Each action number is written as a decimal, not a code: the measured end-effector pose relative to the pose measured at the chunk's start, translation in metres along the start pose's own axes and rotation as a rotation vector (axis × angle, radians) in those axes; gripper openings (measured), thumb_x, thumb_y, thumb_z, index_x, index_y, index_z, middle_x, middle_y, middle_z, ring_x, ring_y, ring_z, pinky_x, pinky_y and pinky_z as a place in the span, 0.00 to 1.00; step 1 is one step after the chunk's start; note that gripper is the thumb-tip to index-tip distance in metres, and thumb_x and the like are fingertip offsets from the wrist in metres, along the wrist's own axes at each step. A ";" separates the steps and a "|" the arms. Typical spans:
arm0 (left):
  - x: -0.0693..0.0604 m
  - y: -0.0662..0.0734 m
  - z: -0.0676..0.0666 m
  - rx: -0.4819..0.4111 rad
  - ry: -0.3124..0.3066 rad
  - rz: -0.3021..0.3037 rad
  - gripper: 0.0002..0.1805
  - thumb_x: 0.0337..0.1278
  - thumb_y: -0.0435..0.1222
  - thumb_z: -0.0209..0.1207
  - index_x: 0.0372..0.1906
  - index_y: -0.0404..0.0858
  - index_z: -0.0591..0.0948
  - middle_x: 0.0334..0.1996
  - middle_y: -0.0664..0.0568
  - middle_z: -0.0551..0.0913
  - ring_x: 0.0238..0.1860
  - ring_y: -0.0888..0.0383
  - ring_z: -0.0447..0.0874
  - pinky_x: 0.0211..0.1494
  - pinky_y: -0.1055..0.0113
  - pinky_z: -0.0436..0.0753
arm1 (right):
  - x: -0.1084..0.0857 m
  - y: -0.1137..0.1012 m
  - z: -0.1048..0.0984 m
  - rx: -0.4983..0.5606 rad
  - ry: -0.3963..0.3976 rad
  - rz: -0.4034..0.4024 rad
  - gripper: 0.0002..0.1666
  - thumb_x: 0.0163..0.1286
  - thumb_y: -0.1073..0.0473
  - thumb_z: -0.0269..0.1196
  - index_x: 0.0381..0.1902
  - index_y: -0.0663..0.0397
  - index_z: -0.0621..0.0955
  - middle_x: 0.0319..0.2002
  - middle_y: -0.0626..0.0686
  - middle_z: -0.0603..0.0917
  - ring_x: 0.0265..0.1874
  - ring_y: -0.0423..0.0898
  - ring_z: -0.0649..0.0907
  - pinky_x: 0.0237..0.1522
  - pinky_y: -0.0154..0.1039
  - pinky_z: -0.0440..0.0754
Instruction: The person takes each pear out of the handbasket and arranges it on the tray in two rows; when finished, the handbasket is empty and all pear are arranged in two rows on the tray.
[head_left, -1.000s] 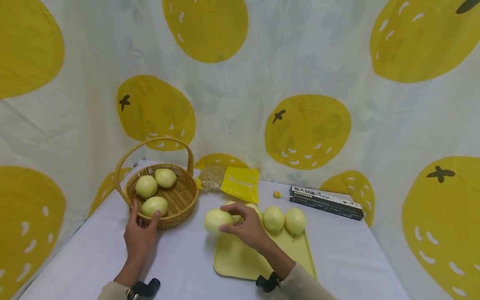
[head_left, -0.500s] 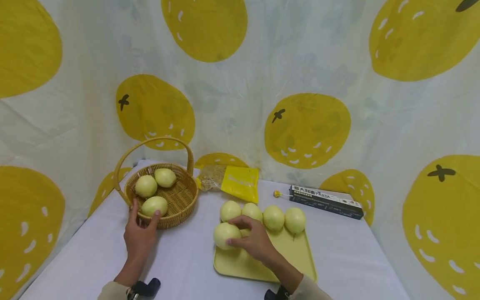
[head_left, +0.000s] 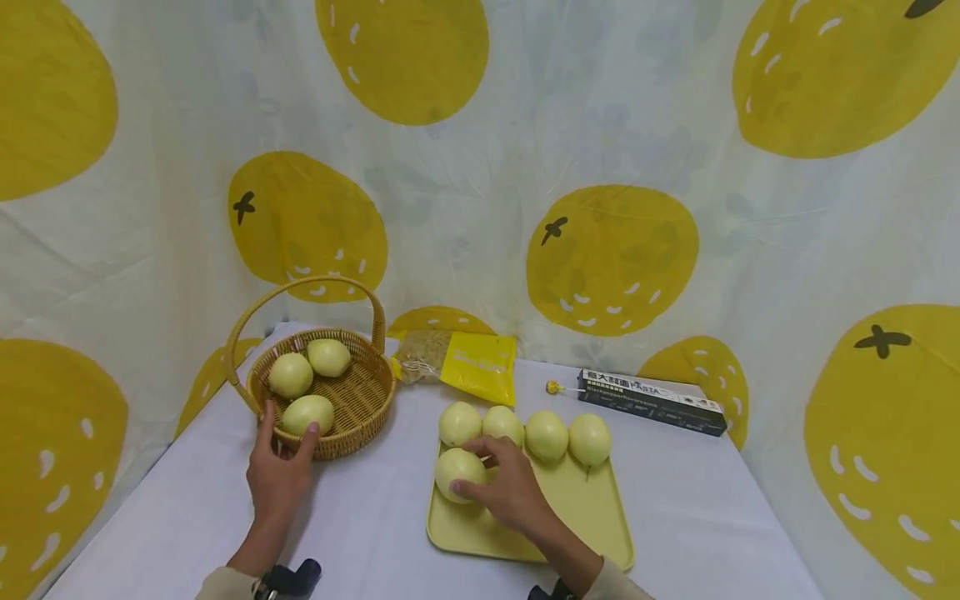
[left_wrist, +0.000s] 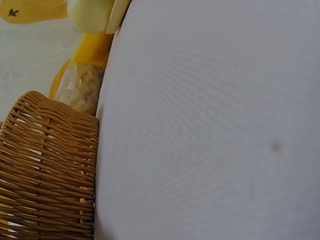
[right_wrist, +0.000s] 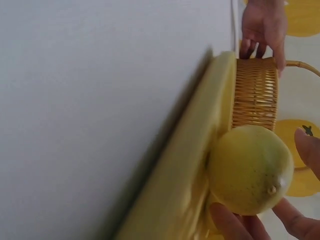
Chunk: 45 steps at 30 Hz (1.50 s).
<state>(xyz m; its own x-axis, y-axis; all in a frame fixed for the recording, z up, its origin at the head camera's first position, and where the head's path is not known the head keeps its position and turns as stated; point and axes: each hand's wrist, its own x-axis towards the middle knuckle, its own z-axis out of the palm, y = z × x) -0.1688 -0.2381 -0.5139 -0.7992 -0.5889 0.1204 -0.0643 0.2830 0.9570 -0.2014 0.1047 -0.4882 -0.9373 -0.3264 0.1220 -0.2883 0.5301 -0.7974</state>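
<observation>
My right hand (head_left: 510, 487) holds a pale yellow pear (head_left: 455, 473) at the left side of a yellow tray (head_left: 517, 546). In the right wrist view, fingers cup this pear (right_wrist: 252, 170) from below, and another digit stands slightly away from it. Several more pears (head_left: 547, 436) line the tray's far edge. My left hand (head_left: 279, 479) grips the near rim of a handled wicker basket (head_left: 375, 417), with thumb and index finger at the rim. Inside the basket lie three pears (head_left: 307, 414). Only the basket's side (left_wrist: 50, 170) shows in the left wrist view, without the hand.
A yellow and clear food bag (head_left: 480, 367) lies behind the tray. At the back right sit a black pasta box (head_left: 652, 402) and a small yellow lollipop-like item (head_left: 554, 387). Cloth with printed yellow fruit hangs behind the white-covered table (head_left: 375, 517).
My right hand has brought the pear rightward and slightly toward me, from beside the tray's left edge to over its left part. The left hand has stayed on the basket.
</observation>
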 end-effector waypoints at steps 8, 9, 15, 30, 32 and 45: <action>0.001 -0.002 0.001 0.009 -0.009 0.012 0.49 0.74 0.54 0.63 0.88 0.56 0.48 0.87 0.61 0.46 0.87 0.52 0.45 0.87 0.46 0.61 | -0.009 0.001 -0.027 0.144 -0.168 0.060 0.25 0.66 0.54 0.77 0.60 0.46 0.85 0.58 0.58 0.86 0.48 0.53 0.87 0.40 0.40 0.88; 0.001 -0.002 0.001 0.012 -0.008 0.014 0.49 0.74 0.55 0.63 0.88 0.56 0.48 0.87 0.61 0.46 0.87 0.52 0.45 0.86 0.45 0.61 | -0.010 0.002 -0.029 0.161 -0.179 0.062 0.25 0.66 0.56 0.77 0.61 0.47 0.85 0.57 0.59 0.86 0.48 0.53 0.87 0.41 0.40 0.88; 0.002 -0.005 0.000 0.017 -0.005 0.010 0.48 0.74 0.55 0.62 0.87 0.58 0.48 0.87 0.62 0.47 0.87 0.52 0.45 0.87 0.46 0.61 | -0.012 0.010 -0.029 0.208 -0.164 0.096 0.31 0.61 0.61 0.80 0.62 0.50 0.84 0.54 0.63 0.84 0.47 0.54 0.87 0.40 0.38 0.91; 0.000 -0.005 0.001 0.029 0.002 0.007 0.48 0.74 0.56 0.62 0.88 0.57 0.49 0.87 0.61 0.47 0.87 0.50 0.46 0.87 0.45 0.60 | -0.006 0.003 -0.007 0.197 -0.094 0.122 0.30 0.61 0.48 0.81 0.59 0.47 0.84 0.56 0.59 0.85 0.48 0.52 0.87 0.41 0.40 0.90; 0.001 -0.004 0.001 0.024 0.002 0.005 0.48 0.74 0.56 0.62 0.88 0.56 0.49 0.87 0.61 0.47 0.87 0.50 0.46 0.87 0.44 0.60 | -0.005 0.001 -0.007 0.180 -0.095 0.110 0.32 0.60 0.49 0.82 0.60 0.47 0.84 0.55 0.59 0.85 0.49 0.52 0.86 0.42 0.40 0.89; 0.000 -0.003 0.000 0.045 0.015 0.018 0.48 0.74 0.56 0.62 0.88 0.56 0.51 0.86 0.60 0.49 0.87 0.50 0.46 0.87 0.44 0.60 | -0.009 0.005 0.004 0.156 -0.062 0.030 0.40 0.56 0.56 0.84 0.66 0.47 0.81 0.52 0.61 0.84 0.40 0.49 0.88 0.38 0.33 0.90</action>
<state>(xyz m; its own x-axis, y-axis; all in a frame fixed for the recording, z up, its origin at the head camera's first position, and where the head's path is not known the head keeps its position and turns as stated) -0.1688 -0.2391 -0.5167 -0.7916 -0.5944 0.1416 -0.0773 0.3273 0.9418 -0.1937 0.1071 -0.4961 -0.9298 -0.3623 0.0644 -0.2225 0.4142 -0.8826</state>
